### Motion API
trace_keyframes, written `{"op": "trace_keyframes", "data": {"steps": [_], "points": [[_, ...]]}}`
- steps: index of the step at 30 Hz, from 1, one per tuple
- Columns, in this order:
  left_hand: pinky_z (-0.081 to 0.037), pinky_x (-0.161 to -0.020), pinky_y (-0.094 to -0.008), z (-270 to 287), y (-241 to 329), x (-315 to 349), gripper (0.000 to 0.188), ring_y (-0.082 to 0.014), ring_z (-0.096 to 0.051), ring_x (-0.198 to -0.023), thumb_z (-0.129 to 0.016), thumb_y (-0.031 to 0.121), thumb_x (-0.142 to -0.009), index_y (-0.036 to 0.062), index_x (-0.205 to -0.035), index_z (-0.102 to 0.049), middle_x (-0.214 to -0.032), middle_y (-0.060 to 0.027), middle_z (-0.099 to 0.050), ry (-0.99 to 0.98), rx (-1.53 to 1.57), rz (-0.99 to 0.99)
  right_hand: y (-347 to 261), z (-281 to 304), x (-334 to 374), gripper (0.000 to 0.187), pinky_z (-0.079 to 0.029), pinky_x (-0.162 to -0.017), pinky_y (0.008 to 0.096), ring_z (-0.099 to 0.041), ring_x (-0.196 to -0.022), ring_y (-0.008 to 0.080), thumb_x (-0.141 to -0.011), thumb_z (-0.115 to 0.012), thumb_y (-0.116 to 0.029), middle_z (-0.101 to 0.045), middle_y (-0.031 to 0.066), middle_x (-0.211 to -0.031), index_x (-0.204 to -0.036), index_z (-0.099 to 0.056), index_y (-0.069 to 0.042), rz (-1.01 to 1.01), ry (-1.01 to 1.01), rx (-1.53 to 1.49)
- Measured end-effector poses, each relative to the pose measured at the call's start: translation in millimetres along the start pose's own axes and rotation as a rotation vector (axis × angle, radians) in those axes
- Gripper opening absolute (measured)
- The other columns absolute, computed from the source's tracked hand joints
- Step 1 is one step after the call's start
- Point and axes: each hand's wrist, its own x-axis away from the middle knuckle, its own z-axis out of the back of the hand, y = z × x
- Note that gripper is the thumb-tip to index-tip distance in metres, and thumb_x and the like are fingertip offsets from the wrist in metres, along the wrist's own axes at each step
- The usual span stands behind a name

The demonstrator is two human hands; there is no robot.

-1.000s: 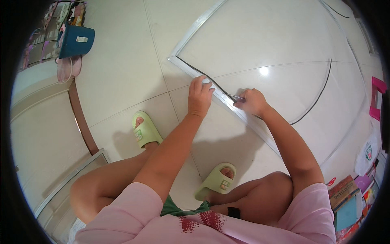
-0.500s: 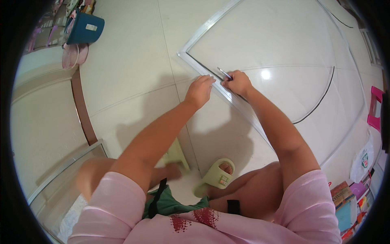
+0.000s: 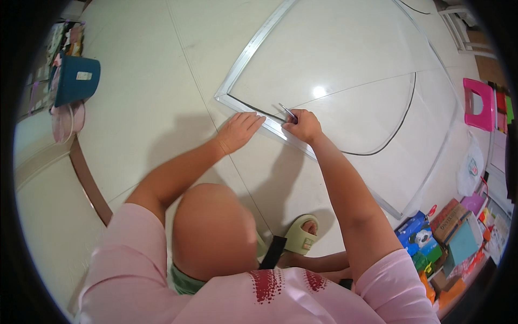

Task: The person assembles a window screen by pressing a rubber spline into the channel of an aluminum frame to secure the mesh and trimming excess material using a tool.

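A large silver metal frame (image 3: 249, 53) lies on the floor, one corner pointing to the left. A thin black rubber strip (image 3: 399, 128) follows the inner edge of its near side from that corner. Past my right hand the strip's loose end curves out across the inside of the frame. Fingers stretched out, my left hand (image 3: 239, 131) rests flat on the near side close to the corner. My right hand (image 3: 304, 126) is closed around a screwdriver-like tool (image 3: 287, 111) at the strip. Its slim metal shaft points up and left; the fingers hide most of its dark handle.
A blue bucket (image 3: 80, 79) and a pink basket (image 3: 69, 121) stand at the far left. On the right are a pink stool (image 3: 478, 104), a white plastic bag (image 3: 470, 166) and a pile of boxes (image 3: 449, 220). A green slipper (image 3: 301, 234) is on my foot beside the frame.
The view has shifted, and my left knee is now raised in front of me. My left hand lies flatter and further from my right hand, which still grips the tool at the strip.
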Motion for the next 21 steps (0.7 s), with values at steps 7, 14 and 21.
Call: {"op": "trace_keyframes", "data": {"steps": [7,14,21], "points": [[-0.043,-0.085,-0.0367,-26,15,5,0.039,-0.0234,-0.056,-0.103,-0.061,0.008,-0.080,0.0077,-0.119,-0.062,-0.100,-0.0043,-0.058,0.228,0.026,0.200,-7,7,3,0.025,-0.049,-0.071,0.0360,-0.062,-0.076,0.0265,-0.069,-0.074,-0.023,-0.067,0.0090,-0.078,-0.087,-0.067,-0.008,-0.025,-0.097,0.004],[-0.036,-0.090,-0.0387,-23,25,-3,0.034,-0.0221,-0.054,-0.106,-0.060,0.008,-0.078,0.0150,-0.111,-0.069,-0.104,-0.0034,-0.058,0.244,0.064,0.279,-29,20,-1,0.057,-0.049,-0.074,0.0358,-0.062,-0.078,0.0291,-0.071,-0.073,-0.028,-0.066,0.0127,-0.077,-0.125,-0.060,-0.014,0.120,0.028,-0.182],[-0.035,-0.091,-0.0396,-19,31,-10,0.027,-0.0226,-0.054,-0.107,-0.062,0.007,-0.075,0.0153,-0.100,-0.072,-0.115,-0.0036,-0.060,0.273,0.153,0.307,-5,17,10,0.058,-0.052,-0.079,0.0422,-0.064,-0.089,0.0339,-0.086,-0.059,-0.022,-0.070,0.0119,-0.093,-0.140,-0.043,-0.035,0.079,0.017,0.328]]}}
